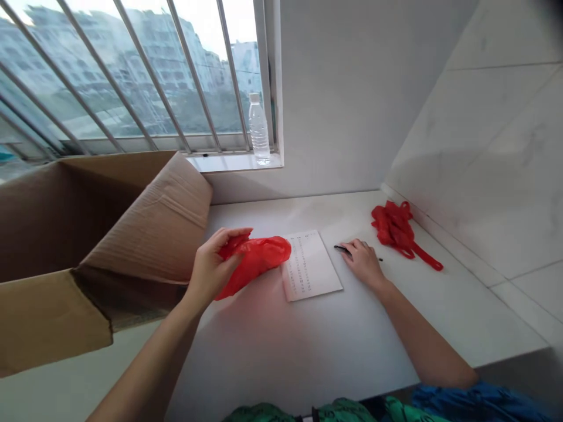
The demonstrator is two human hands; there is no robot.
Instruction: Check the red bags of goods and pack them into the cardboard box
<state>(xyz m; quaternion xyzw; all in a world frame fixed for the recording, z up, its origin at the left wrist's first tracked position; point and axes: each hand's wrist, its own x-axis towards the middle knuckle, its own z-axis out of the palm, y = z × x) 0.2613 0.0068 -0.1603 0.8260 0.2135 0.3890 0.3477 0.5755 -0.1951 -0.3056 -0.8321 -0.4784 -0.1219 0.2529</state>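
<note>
Red crumpled plastic bag [257, 264] squeezed in a tightly curled left hand [212, 269], at the edge of a printed white paper sheet [313, 266] on a white counter [281, 357]; right hand [363, 264] loosely closed over a slim black pen [341, 248]; bunched red plastic bag [394, 228] nearby; open brown cardboard box [109, 228] at left, contents hidden; clear plastic water bottle [259, 130] on the windowsill.

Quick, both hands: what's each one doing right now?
Left hand: closed, holding a red plastic bag.
Right hand: closed around a black pen.
</note>
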